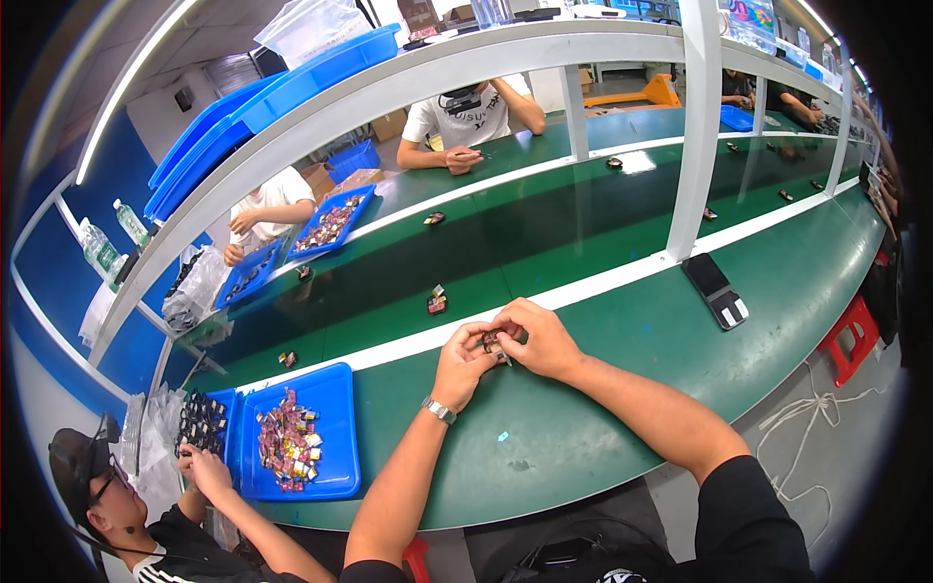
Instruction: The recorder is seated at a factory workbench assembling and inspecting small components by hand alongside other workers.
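Here, L hand (465, 361) w/ wristwatch (439, 410) & R hand (540, 338) met over green bench (622, 389), both pinching small part (493, 344) between fingertips. Blue tray (335, 428) of pink/yellow parts sat left, near. Phone (715, 290) lay right. Beyond, loose part (437, 302) on belt (505, 243); co-worker's hand (461, 159) rested at far side.
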Available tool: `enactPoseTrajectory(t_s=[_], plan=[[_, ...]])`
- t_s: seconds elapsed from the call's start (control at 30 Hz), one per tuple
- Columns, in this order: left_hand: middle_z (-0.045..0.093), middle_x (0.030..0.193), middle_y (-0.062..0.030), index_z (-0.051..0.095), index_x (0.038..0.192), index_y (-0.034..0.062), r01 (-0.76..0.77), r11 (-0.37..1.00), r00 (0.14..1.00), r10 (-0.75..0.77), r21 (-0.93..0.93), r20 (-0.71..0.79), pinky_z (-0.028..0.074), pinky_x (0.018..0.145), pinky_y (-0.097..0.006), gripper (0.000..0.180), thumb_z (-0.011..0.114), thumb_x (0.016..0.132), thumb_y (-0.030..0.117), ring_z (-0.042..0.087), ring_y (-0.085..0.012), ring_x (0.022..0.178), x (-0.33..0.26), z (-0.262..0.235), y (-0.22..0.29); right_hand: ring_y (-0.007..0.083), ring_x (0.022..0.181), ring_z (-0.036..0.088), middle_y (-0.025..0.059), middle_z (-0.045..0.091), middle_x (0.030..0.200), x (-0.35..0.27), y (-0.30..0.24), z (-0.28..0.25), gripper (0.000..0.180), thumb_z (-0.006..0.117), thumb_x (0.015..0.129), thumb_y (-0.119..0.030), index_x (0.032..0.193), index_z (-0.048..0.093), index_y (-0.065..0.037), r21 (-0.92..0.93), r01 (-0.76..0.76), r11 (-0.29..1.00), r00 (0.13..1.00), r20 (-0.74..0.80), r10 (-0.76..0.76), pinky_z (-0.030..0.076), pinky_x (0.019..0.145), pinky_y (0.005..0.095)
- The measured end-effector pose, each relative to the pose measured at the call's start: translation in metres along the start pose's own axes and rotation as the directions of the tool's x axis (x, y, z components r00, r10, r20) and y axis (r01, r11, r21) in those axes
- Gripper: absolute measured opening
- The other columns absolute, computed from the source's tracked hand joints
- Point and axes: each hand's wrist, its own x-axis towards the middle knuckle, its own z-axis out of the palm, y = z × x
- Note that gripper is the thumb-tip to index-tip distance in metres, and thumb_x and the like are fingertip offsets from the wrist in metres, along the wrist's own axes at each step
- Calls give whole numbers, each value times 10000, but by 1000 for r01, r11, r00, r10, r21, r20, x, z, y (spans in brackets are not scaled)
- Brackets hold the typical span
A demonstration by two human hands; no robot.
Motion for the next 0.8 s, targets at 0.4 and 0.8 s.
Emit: enactPoseTrajectory(t_s=[0.4,0.8], plan=[[646,1093,-71,537,1151,34,85,996,994,-86,-13,-65,553,827,-304,236,558,921,-15,639,-143,973,-1,3,4,150,723,626,73,604,896,0,-1,-1,175,655,781,18,946,641,-40,27,8,1000,999,37,-9,532,648,276],[650,1100,-75,538,1151,34,103,992,991,-95,76,-94,548,803,-288,198,528,954,19,631,-125,969,-7,7,-1,155,726,618,73,615,848,-5,-4,0,195,659,782,-12,975,628,-26,-15,-83,996,994,74,84,527,666,279]])
